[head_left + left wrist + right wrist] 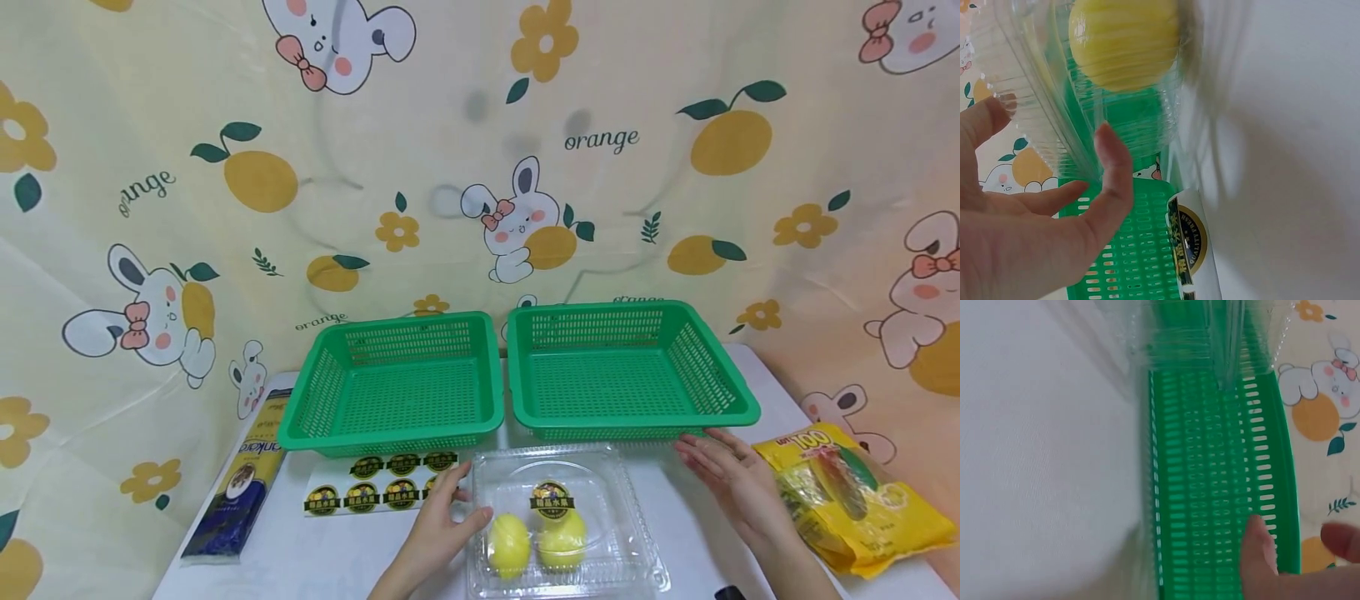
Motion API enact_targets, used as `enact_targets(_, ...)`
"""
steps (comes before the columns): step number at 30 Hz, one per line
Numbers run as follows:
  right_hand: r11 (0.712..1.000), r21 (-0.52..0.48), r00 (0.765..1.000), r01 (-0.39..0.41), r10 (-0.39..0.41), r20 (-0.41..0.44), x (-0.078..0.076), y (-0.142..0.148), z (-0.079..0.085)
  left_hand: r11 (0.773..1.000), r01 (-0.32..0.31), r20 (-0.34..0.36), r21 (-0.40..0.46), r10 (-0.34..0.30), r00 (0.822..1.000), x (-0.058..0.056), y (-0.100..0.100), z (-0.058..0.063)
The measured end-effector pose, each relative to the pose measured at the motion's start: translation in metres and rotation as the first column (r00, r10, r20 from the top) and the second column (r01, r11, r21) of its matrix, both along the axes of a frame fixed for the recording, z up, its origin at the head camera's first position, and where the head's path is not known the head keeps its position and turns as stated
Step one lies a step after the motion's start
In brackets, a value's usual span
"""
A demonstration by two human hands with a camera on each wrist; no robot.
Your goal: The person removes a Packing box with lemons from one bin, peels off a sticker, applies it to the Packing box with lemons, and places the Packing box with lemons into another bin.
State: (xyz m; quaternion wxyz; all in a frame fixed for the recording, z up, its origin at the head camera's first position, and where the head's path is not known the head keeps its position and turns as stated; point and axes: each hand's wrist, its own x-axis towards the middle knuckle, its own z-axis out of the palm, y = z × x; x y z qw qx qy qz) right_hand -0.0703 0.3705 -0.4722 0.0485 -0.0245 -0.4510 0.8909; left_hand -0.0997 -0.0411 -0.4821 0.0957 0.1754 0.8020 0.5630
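Note:
A clear plastic clamshell box (600,533), its lid down, sits on the table in front of the baskets. Two yellow lemons (508,546) show through it, and a black-and-gold round label (552,500) is on its lid. My left hand (441,533) is at the box's left side, with fingertips right at the rim and fingers loosely bent. In the left wrist view, thumb and fingers (1113,162) spread beside the clear wall. Right of the box, my right hand (738,487) holds nothing; its fingers reach toward the front rim of the right green basket (637,432).
Left of that basket stands another green basket (390,442). A sheet of round labels (322,510) lies left of the box. A blue-and-gold packet (236,492) is at the far left, a yellow snack bag (862,500) at the right. Behind hangs a printed cloth (450,108).

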Motion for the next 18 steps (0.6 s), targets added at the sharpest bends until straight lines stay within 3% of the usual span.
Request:
enact_targets(4, 0.975, -0.173, 0.987, 0.141, -0.124, 0.103, -0.004, 0.002, 0.003, 1.000, 0.007, 0.008, 0.013, -0.007, 1.000, 0.002, -0.002, 0.000)
enact_targets(8, 0.898, -0.289, 0.927, 0.330, -0.251, 0.278, -0.008, 0.006, 0.010, 0.999, 0.017, 0.023, 0.041, -0.018, 1.000, 0.004, -0.003, 0.000)
enact_targets(10, 0.866, -0.272, 0.880, 0.419, -0.314, 0.356, -0.011, 0.008, 0.014, 0.999, 0.019, 0.034, 0.050, -0.021, 0.999, 0.004, -0.003, 0.000)
enact_targets(13, 0.841, -0.198, 0.815, 0.503, -0.386, 0.431, -0.015, 0.012, 0.018, 0.997, 0.021, 0.073, 0.077, -0.026, 0.997, 0.004, -0.003, -0.002)
enact_targets(15, 0.836, -0.161, 0.790, 0.524, -0.406, 0.459, -0.017, 0.015, 0.019, 0.995, 0.019, 0.104, 0.099, -0.029, 0.994, 0.004, -0.003, -0.003)
enact_targets(18, 0.840, -0.150, 0.784, 0.522, -0.403, 0.471, -0.017, 0.019, 0.018, 0.993, 0.012, 0.135, 0.121, -0.028, 0.990, 0.006, -0.002, -0.003)
